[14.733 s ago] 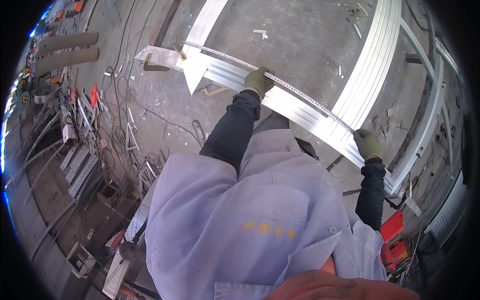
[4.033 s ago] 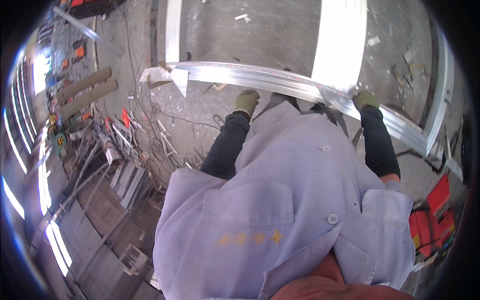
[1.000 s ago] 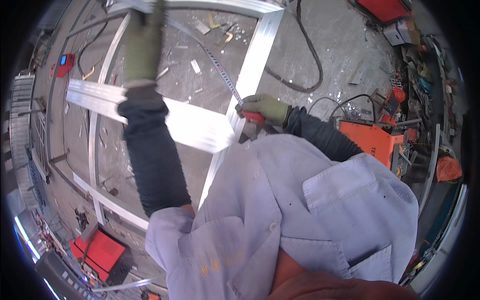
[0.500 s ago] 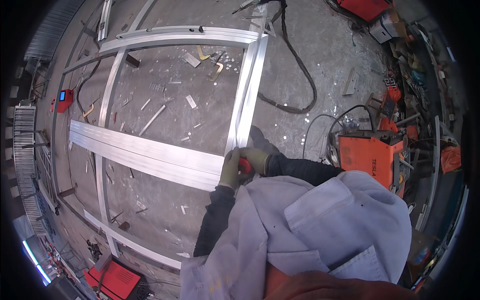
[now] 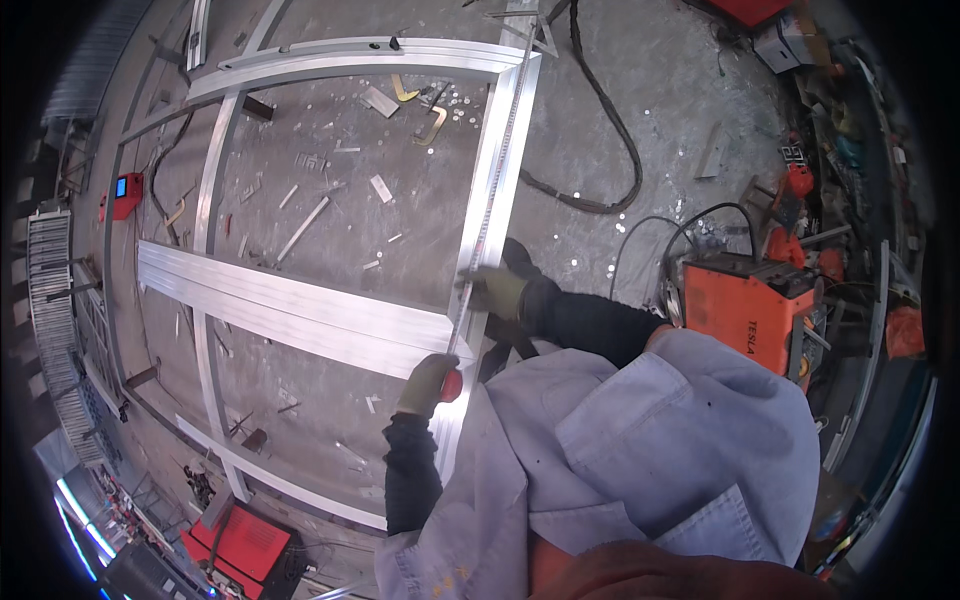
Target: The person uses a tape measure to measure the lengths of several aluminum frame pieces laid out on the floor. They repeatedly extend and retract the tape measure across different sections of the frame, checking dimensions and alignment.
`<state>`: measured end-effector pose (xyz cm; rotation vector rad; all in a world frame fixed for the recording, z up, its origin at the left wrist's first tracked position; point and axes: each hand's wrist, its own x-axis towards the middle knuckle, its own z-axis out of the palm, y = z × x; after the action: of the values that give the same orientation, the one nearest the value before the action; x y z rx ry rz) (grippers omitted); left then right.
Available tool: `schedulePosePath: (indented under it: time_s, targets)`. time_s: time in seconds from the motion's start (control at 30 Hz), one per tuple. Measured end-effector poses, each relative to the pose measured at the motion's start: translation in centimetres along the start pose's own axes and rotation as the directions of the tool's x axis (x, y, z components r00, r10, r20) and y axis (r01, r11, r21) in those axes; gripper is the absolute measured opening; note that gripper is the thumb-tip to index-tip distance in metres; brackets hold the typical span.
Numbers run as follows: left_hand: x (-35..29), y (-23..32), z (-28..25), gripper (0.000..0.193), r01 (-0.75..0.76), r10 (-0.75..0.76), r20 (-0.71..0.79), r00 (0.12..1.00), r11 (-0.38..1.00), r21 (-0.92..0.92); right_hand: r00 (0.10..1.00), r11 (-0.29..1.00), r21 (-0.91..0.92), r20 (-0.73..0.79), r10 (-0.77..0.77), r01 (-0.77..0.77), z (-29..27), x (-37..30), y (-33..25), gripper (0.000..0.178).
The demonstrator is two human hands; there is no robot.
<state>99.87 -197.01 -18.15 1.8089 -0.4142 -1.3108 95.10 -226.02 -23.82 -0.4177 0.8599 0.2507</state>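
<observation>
Tape measure (image 5: 452,386), red case, sits over the joint where the wide ribbed aluminum plank (image 5: 290,305) meets the long silver rail (image 5: 503,190); its blade (image 5: 497,200) runs out along the rail toward the far corner, laid lengthwise presumably so the markings follow the metal; left hand (image 5: 425,383), gloved, is curled round the case, likely to anchor that end; right hand (image 5: 498,292), also gloved, sits farther up the rail, half curled, fingertips at the blade, probably to keep it flat and in line; pinch or light press, cannot tell; left forearm comes up from the lower edge, wrist near the plank's end; right forearm reaches across from the right, roughly level, knuckles up; around them, two brass-colored clamps (image 5: 437,124) and offcuts lie on the floor inside the frame; black cable (image 5: 580,203) loops right of the rail, orange machine (image 5: 735,315) beyond the right arm.
</observation>
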Motion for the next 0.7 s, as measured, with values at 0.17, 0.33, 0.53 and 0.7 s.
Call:
schedulePosePath:
  time_s: [0.17, 0.33, 0.53, 0.7]
  targets:
    - [-4.5, -4.4, 0.6, 0.018, 0.255, -0.305, -0.113, 0.946, 0.91, -0.328, 0.986, 0.988, -0.049, -0.067, -0.152, 0.149, -1.4, 4.7, -5.7, 0.023]
    - [-5.5, -3.9, 2.8, 0.021, 0.346, -0.46, -0.175, 0.87, 0.825, -0.446, 0.977, 0.903, -0.392, -0.04, -0.209, 0.177, -1.5, 5.5, -6.8, 0.027]
    - [-6.8, -5.5, 3.7, 0.028, 0.345, -0.443, -0.214, 0.87, 0.86, -0.376, 0.978, 0.837, -0.528, -0.051, -0.2, 0.144, -1.6, 5.5, -4.9, 0.032]
    - [-7.9, -7.2, 3.6, 0.032, 0.287, -0.437, -0.226, 0.87, 0.824, -0.489, 0.949, 0.706, -0.654, 0.058, -0.309, 0.27, -4.4, 7.5, -2.5, 0.033]
